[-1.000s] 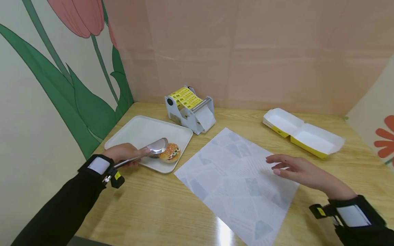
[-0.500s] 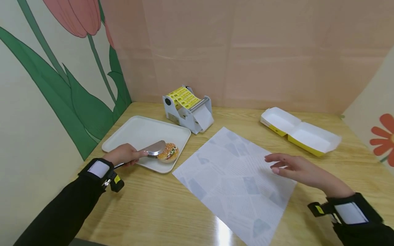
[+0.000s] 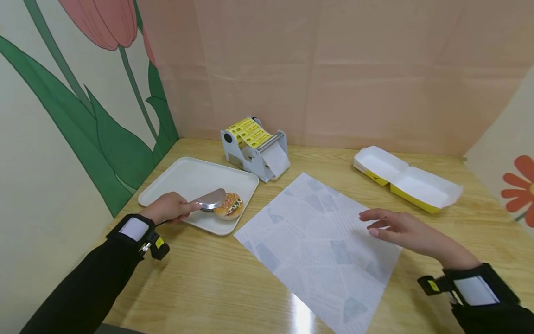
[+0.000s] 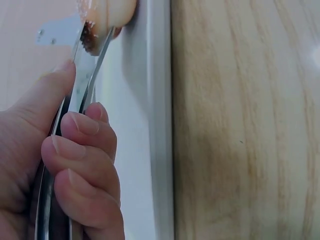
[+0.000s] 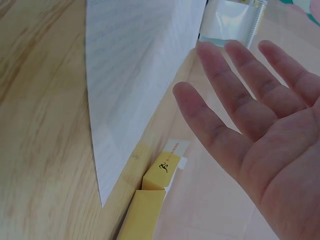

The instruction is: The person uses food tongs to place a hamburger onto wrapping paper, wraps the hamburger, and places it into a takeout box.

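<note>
My left hand (image 3: 170, 207) grips a pair of metal tongs (image 3: 212, 199), thumb on one arm and curled fingers round the other in the left wrist view. Between the tong ends sits a sesame-bun burger (image 3: 229, 207), its side also visible in the left wrist view (image 4: 107, 20). The burger is over the near right corner of a white tray (image 3: 177, 174); whether it touches the tray I cannot tell. My right hand (image 3: 402, 233) hovers over the right part of a printed paper sheet (image 3: 308, 241), fingers loosely extended and holding nothing.
Behind the tray's right corner stands a label dispenser (image 3: 255, 150) with a yellow label roll. An unfolded white and yellow burger box (image 3: 410, 178) lies at the back right of the wooden table (image 3: 200, 283). A pink-covered wall (image 3: 333, 79) closes off the back.
The left hand has tightened slightly on the tongs, and their ends have drawn in at the burger. The burger has barely shifted. The right hand keeps its place over the paper.
</note>
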Action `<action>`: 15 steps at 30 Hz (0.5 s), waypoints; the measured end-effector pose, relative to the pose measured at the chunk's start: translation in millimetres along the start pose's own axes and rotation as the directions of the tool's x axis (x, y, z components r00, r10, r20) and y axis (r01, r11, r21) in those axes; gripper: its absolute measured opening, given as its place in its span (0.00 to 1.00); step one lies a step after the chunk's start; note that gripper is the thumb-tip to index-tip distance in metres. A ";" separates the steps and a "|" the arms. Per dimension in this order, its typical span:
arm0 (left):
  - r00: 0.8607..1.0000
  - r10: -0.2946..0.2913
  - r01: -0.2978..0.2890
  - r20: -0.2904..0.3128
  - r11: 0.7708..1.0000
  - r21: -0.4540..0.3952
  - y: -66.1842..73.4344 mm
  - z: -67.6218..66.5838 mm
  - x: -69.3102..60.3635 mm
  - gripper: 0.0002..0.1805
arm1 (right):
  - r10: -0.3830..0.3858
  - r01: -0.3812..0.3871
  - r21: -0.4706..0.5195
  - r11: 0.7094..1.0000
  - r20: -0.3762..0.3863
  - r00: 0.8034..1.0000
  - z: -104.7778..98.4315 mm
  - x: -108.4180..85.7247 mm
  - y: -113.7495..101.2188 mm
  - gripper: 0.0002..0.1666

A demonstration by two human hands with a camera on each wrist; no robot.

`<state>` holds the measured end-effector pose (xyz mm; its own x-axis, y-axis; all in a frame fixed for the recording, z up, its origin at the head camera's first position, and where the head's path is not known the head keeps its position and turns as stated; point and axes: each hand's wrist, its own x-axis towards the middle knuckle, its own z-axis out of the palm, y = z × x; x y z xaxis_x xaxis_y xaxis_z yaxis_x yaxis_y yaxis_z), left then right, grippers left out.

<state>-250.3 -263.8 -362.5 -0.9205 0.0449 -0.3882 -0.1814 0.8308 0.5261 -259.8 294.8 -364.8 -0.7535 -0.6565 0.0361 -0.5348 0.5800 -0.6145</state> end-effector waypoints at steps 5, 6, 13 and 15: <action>1.000 0.030 -0.030 0.005 1.000 0.001 8.4 -3.6 -0.3 0.30 | 0.014 -0.014 -0.005 1.000 -0.004 1.000 -1.8 -5.2 0.2 0.22; 0.999 0.041 -0.041 0.004 0.999 0.001 11.4 -4.3 -0.8 0.30 | 0.019 -0.019 -0.003 1.000 -0.004 1.000 -2.2 -6.3 0.1 0.22; 0.996 0.093 -0.093 0.014 0.996 -0.001 44.0 -3.0 3.2 0.30 | 0.047 -0.047 0.006 0.999 -0.006 0.999 -2.9 -12.5 -0.9 0.23; 0.994 0.106 -0.106 0.028 0.994 0.003 57.0 1.5 6.4 0.30 | 0.049 -0.049 0.010 0.999 -0.002 0.999 -3.0 -14.1 -1.7 0.23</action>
<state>-266.0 -215.4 -336.1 -0.9244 0.1479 -0.3517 -0.0822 0.8228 0.5623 -249.4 304.6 -361.9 -0.7798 -0.6260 0.0078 -0.4933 0.6066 -0.6235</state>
